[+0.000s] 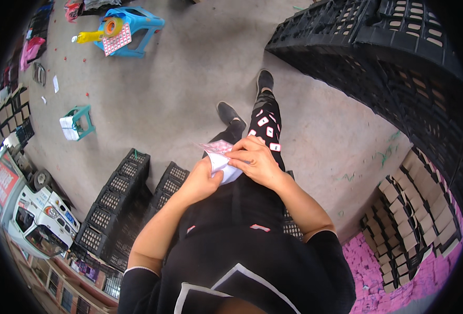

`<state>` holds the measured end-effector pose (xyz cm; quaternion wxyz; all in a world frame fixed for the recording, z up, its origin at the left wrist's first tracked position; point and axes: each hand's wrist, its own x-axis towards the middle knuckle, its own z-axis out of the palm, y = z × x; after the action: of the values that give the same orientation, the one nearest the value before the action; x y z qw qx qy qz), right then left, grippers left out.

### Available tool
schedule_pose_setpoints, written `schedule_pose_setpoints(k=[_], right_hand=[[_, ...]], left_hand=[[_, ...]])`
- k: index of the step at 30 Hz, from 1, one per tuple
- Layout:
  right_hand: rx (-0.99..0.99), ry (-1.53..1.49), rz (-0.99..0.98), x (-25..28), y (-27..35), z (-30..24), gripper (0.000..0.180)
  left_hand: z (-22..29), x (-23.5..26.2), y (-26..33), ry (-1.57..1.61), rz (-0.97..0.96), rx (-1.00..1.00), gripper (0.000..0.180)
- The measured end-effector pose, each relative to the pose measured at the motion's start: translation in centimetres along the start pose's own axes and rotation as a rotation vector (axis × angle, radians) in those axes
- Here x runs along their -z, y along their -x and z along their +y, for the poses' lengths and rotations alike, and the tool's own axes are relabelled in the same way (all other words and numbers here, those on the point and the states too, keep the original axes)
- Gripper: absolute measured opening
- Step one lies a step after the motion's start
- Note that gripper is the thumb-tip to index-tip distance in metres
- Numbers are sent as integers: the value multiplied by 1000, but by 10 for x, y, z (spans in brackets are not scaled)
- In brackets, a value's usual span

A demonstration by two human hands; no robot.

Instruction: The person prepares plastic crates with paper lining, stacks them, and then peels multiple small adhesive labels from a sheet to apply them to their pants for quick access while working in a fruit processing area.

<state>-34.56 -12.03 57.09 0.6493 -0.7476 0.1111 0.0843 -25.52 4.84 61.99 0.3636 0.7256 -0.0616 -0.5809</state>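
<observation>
My left hand (201, 182) is closed on a sheet of stickers (221, 163), its thumb lying over the white backing. The sheet is bent, and a pink-and-white printed side shows at its far edge. At the sheet's right edge my right hand (257, 161) is closed, thumb and fingers pinched together against it. Whether a single sticker is between those fingertips is too small to see. Several red-edged white stickers (263, 122) are stuck on the right leg of my black trousers, just beyond my hands.
Black plastic crates (341, 57) are stacked at the far right, with more crates (111, 201) at left. Carton stacks (407, 220) stand at right. A blue stool (142, 36) carries tape and a printed sheet. A small green stool (85, 123) and a white truck (38, 220) are at left.
</observation>
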Motion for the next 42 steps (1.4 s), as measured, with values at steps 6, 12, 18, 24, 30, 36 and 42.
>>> schedule_pose_setpoints(k=[6,12,18,24,30,36,42], right_hand=[[-168,-359,29,-1,8,22,8],[-611,36,679,44,35,168,11],[-769,622,485,15,27,266,29],[-777,-40,672,40,46,256,41],[-195,-107,215,23,30,34,30],[-99,-98,127,16,23,9,32],[-21,-42,134,16,26,-2,20]], left_hand=[[-15,4,4,-46,-75,-55,38],[-17,10,8,44,-41,158,38],[-15,7,0,-32,-29,120,38],[-16,2,-8,101,-1,297,33],[-14,0,-6,395,27,325,38],[2,-7,2,800,-33,277,45],[0,-4,9,752,-107,294,45]])
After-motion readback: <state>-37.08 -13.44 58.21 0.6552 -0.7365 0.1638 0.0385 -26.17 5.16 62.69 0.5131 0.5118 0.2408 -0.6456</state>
